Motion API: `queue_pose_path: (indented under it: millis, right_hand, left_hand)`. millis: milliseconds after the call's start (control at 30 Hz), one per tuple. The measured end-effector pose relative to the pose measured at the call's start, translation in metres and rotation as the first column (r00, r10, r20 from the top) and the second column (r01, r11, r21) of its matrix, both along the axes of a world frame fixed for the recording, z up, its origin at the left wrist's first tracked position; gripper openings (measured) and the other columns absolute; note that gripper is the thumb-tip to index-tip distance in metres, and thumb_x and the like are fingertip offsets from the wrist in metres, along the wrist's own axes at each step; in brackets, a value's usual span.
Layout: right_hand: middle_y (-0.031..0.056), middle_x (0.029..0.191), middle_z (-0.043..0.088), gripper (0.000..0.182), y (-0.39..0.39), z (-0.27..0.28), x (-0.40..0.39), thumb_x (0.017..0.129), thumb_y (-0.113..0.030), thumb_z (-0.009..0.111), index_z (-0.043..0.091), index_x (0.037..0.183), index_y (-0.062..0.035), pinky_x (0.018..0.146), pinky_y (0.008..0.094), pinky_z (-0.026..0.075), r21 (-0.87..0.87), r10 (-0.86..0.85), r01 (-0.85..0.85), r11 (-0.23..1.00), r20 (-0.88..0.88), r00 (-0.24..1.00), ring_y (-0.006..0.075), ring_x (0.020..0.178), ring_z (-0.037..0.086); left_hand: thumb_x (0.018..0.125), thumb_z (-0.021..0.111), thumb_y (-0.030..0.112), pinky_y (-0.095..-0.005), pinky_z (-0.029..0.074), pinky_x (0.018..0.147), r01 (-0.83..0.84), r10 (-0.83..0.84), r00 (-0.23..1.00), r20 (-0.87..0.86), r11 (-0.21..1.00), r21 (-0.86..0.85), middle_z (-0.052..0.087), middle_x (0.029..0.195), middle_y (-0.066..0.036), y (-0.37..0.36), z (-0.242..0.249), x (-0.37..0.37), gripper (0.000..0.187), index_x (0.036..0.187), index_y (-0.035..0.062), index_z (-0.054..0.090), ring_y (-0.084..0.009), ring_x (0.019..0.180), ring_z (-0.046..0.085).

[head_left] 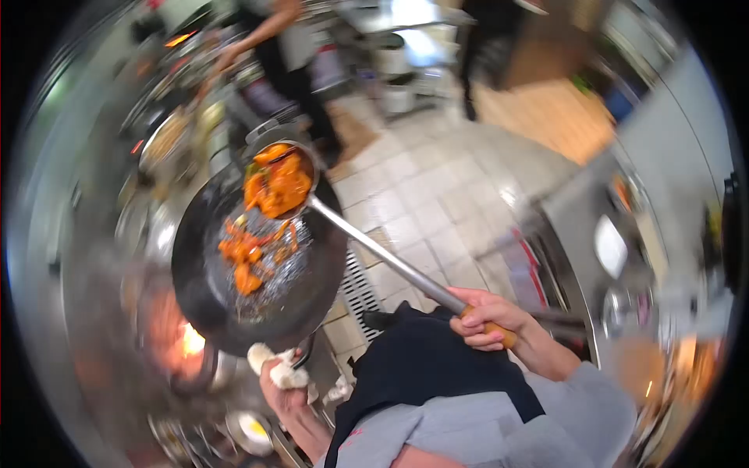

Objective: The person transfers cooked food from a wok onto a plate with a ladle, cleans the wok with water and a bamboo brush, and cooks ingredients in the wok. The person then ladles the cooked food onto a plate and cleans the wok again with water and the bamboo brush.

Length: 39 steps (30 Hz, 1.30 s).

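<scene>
My left hand [287, 390], at the near rim of the wok [199, 249], is clenched on a pale cloth [282, 370] and, it seems, through it on the wok's handle [310, 352]; the cloth hides how my fingers lie there. My right hand [493, 318], to the right of the wok, is grasping the wooden end of the ladle [382, 252]. Orange food [248, 256] lies in the middle of the wok, and more fills the ladle's head, over the wok's far part. I judge that the step is scooping this food; the next move calls for a level ladle and a steady wok. Left of the wok's near side a flame [193, 340] burns, its burner blurred. Just past the far rim, something metallic [265, 131] is partly covered; I cannot tell what. Farther beyond the wok, a co-worker [296, 51] is cut off by the upper edge.
</scene>
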State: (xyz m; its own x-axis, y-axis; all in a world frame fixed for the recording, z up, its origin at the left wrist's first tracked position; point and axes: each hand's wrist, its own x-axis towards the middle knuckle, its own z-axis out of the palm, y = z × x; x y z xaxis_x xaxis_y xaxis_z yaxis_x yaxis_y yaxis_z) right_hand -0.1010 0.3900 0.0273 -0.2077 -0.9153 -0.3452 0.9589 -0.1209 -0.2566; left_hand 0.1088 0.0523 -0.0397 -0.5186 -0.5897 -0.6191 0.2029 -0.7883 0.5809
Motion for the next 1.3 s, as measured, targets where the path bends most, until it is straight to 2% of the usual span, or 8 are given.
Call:
queue_pose_path:
  millis: [100,200,367,533,667,800,1100,1300]
  right_hand:
    - [0.0024,0.065,0.039,0.074,0.034,0.051,0.075,0.089,0.0,0.052,0.016,0.152,-0.0133,0.031,0.0201,0.033,0.051,-0.215,0.219,0.974,-0.08,0.973,0.0055,0.037,0.038]
    - [0.0029,0.065,0.04,0.071,0.022,0.074,0.162,0.088,0.001,0.05,0.02,0.151,-0.0118,0.031,0.0206,0.031,0.12,-0.408,0.429,0.895,-0.167,0.898,0.0058,0.037,0.039]
    - [0.0025,0.062,0.04,0.068,0.01,0.123,0.274,0.087,0.0,0.049,0.025,0.149,-0.0129,0.029,0.0215,0.03,0.139,-0.67,0.73,0.67,-0.31,0.674,0.0065,0.033,0.035]
    - [0.0014,0.059,0.038,0.067,0.019,0.179,0.323,0.086,-0.001,0.05,0.027,0.148,-0.0122,0.027,0.0224,0.029,0.125,-0.809,0.914,0.385,-0.431,0.4,0.0068,0.032,0.033]
    - [0.0017,0.06,0.039,0.068,0.024,0.203,0.31,0.083,-0.001,0.05,0.027,0.148,-0.0096,0.026,0.0239,0.03,0.312,-0.721,0.944,0.109,-0.629,0.291,0.008,0.033,0.035]
    - [0.0027,0.062,0.043,0.069,0.052,0.2,0.274,0.082,0.0,0.051,0.029,0.147,-0.0073,0.028,0.0243,0.033,0.382,-0.571,0.918,0.109,-0.732,0.372,0.009,0.036,0.038]
    - [-0.0003,0.062,0.049,0.06,0.111,0.196,0.24,0.084,-0.003,0.053,0.04,0.142,-0.0043,0.038,0.0252,0.039,0.476,-0.187,0.876,0.073,-0.856,0.481,0.008,0.041,0.045]
    - [0.0004,0.062,0.047,0.061,0.134,0.187,0.237,0.085,-0.005,0.055,0.038,0.143,-0.0022,0.04,0.0264,0.041,0.481,0.078,0.873,-0.079,-0.87,0.487,0.009,0.043,0.046]
  left_hand:
    - [0.078,0.056,0.008,-0.0355,0.059,0.053,0.247,-0.212,0.959,-0.187,0.95,0.19,0.066,0.082,-0.022,-0.026,0.001,0.014,0.024,0.097,-0.0043,0.052,-0.033,0.071,0.068]
    - [0.079,0.056,0.007,-0.0347,0.057,0.05,0.317,-0.25,0.93,-0.269,0.916,0.245,0.065,0.081,-0.023,-0.056,-0.023,0.023,0.022,0.097,-0.0046,0.051,-0.0309,0.064,0.067]
    - [0.079,0.056,0.007,-0.0322,0.055,0.049,0.59,-0.448,0.788,-0.422,0.744,0.313,0.065,0.081,-0.023,-0.068,-0.008,0.02,0.021,0.096,-0.0054,0.052,-0.03,0.064,0.066]
    - [0.079,0.056,0.007,-0.0391,0.062,0.06,0.641,-0.468,0.751,-0.466,0.688,0.341,0.063,0.083,-0.025,-0.061,0.033,-0.001,0.021,0.093,-0.0079,0.051,-0.037,0.071,0.067]
    - [0.08,0.055,0.008,-0.0395,0.062,0.056,0.696,-0.537,0.716,-0.446,0.597,0.399,0.064,0.083,-0.026,-0.056,0.063,-0.001,0.018,0.09,-0.0061,0.051,-0.0371,0.071,0.067]
    - [0.08,0.055,0.009,-0.0373,0.059,0.047,0.711,-0.605,0.703,-0.373,0.606,0.357,0.064,0.083,-0.025,-0.05,0.082,-0.001,0.021,0.094,-0.0055,0.05,-0.0359,0.069,0.067]
    - [0.078,0.054,0.007,-0.0356,0.059,0.054,0.654,-0.625,0.756,-0.195,0.716,0.243,0.064,0.081,-0.022,-0.008,0.128,0.013,0.021,0.096,-0.0048,0.049,-0.0348,0.069,0.067]
    - [0.078,0.054,0.006,-0.0396,0.059,0.062,0.615,-0.598,0.788,-0.149,0.751,0.239,0.064,0.081,-0.02,0.001,0.122,0.036,0.021,0.096,-0.004,0.05,-0.0351,0.07,0.067]
